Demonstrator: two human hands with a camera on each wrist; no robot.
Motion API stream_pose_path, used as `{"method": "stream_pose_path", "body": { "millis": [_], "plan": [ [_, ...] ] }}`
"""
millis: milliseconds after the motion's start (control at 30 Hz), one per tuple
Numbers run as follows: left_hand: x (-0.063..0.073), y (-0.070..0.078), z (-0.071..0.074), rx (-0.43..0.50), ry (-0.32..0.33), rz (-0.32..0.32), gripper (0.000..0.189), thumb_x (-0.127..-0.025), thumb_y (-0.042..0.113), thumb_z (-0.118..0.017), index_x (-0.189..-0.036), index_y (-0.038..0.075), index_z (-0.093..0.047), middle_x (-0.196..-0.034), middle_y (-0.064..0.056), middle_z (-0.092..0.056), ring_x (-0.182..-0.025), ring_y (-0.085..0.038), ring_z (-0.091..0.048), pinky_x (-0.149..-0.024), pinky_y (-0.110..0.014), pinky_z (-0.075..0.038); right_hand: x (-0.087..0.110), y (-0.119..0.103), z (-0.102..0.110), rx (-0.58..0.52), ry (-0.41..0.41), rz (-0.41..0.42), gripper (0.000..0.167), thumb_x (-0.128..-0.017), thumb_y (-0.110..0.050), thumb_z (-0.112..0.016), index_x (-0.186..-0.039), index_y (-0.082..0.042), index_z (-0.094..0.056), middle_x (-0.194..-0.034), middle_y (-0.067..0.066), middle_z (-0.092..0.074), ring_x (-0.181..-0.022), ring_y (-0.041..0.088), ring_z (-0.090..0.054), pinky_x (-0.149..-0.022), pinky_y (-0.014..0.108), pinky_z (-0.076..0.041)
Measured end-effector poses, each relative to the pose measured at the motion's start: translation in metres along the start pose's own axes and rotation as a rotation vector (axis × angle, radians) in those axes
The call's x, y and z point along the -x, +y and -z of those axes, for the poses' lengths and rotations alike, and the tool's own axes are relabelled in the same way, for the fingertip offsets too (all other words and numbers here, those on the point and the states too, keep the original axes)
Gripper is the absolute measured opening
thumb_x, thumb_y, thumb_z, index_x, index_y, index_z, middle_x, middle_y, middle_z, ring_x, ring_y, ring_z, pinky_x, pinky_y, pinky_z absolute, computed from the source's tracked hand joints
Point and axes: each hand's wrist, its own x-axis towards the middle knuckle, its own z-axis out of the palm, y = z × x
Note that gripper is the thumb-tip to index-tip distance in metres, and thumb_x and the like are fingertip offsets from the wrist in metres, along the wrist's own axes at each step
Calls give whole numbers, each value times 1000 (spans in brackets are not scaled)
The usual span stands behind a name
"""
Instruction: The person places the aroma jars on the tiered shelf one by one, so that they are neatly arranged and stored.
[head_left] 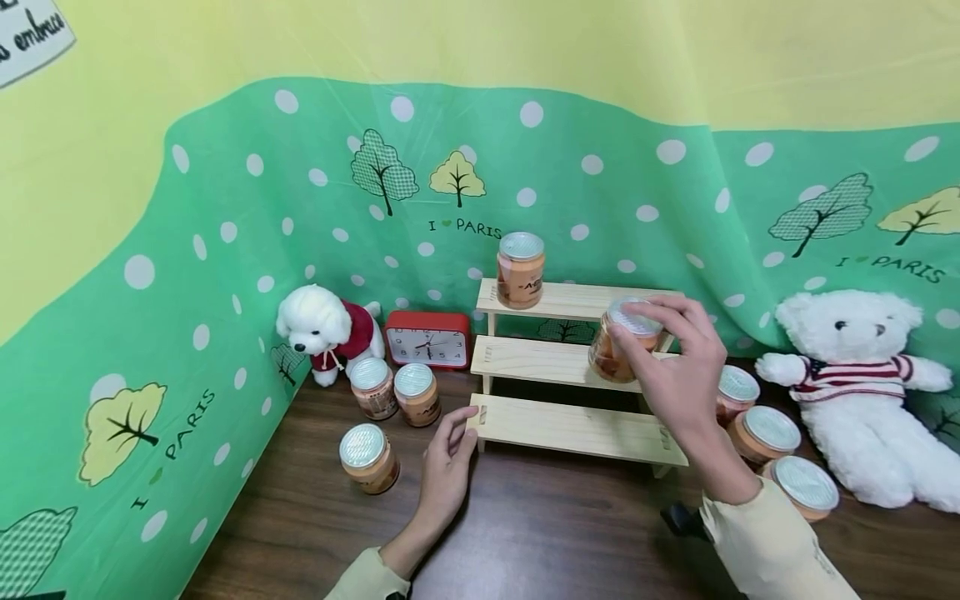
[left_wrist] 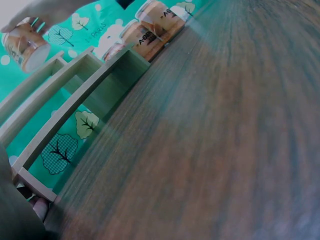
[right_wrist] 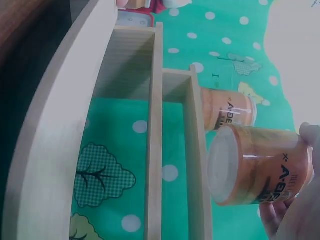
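Right hand (head_left: 675, 367) fingers are being curled round a tilted orange "A-BEE" jar (head_left: 622, 340) above the wooden step shelf (head_left: 573, 429), whose lowest step is being touched by the left hand (head_left: 444, 471).

The stepped shelf (head_left: 570, 362) was pale, matt bare wood; the jar (head_left: 622, 340) glossy with a shiny foil-like lid; the table (head_left: 570, 533) dark wood-grain.
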Motion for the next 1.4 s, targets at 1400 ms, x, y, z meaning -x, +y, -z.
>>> {"method": "stream_pose_path", "body": {
  "millis": [1400],
  "plan": [
    [0,-1,1,14,-6,126,28,-111,12,-67,-137,20,-73,-136,-6,-79,-124,-17,-75,-102,-31,-60,-48,19,-39,8,-32,-95,28,-93,-8,-91,-117,4,-83,-121,25,-68,-106,4,-56,-84,21,-46]
  ]
}}
